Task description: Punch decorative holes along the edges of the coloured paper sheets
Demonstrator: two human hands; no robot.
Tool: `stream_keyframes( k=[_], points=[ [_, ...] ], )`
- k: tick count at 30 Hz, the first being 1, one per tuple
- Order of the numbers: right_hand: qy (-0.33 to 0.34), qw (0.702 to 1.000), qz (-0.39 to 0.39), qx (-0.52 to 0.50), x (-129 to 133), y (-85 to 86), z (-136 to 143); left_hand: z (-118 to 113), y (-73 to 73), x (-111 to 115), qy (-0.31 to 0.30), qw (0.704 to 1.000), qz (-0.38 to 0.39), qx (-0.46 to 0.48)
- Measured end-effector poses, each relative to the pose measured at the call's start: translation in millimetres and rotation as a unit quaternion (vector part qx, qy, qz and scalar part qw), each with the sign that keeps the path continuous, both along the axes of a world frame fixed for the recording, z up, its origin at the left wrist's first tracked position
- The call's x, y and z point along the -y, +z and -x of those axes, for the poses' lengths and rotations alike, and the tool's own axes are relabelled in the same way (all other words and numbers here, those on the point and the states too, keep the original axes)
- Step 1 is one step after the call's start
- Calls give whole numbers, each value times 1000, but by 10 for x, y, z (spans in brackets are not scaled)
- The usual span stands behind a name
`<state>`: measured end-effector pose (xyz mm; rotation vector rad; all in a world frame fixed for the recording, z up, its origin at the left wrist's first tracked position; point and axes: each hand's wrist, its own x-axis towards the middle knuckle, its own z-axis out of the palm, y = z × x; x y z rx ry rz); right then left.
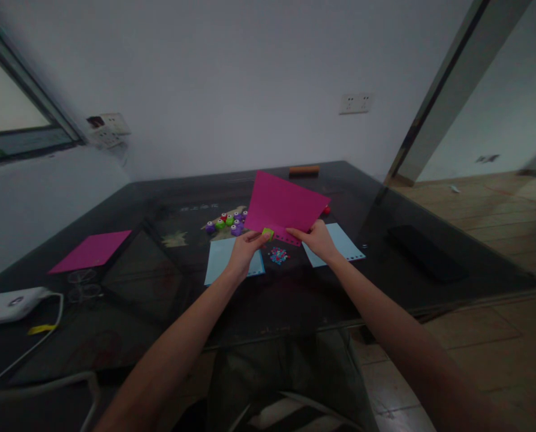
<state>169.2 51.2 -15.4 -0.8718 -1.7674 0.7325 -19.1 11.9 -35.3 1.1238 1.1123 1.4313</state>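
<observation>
A pink sheet [283,201] with a row of holes along its near edge is raised over the middle of the dark table. My left hand [246,251] pinches a small yellow-green piece [268,233] at the sheet's lower left edge. On the right, my right hand [315,239] grips the same edge, fingers closed on the paper. Below lies a small pile of blue and red bits [279,255]. One light blue sheet [220,258] is partly under my left hand, another light blue sheet [342,243] beside my right.
Purple, green and red pieces with eye-like tops [229,222] sit behind the left blue sheet. A brown roll [304,171] is at the back, a black case [425,252] at the right. Farther left are a pink sheet [90,251], glasses [84,292] and a white device [11,306] with a cable.
</observation>
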Motion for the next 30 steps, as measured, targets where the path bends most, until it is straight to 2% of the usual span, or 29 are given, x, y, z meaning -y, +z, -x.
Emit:
stream_keyframes(
  k=[13, 30],
  points=[
    [-9, 1000, 14, -1, 28, 36, 4, -6, 22, 6, 3, 1000, 0, 8],
    [-14, 1000, 10, 1, 4, -7, 4, -12, 35, 18, 2, 1000, -10, 2]
  ],
)
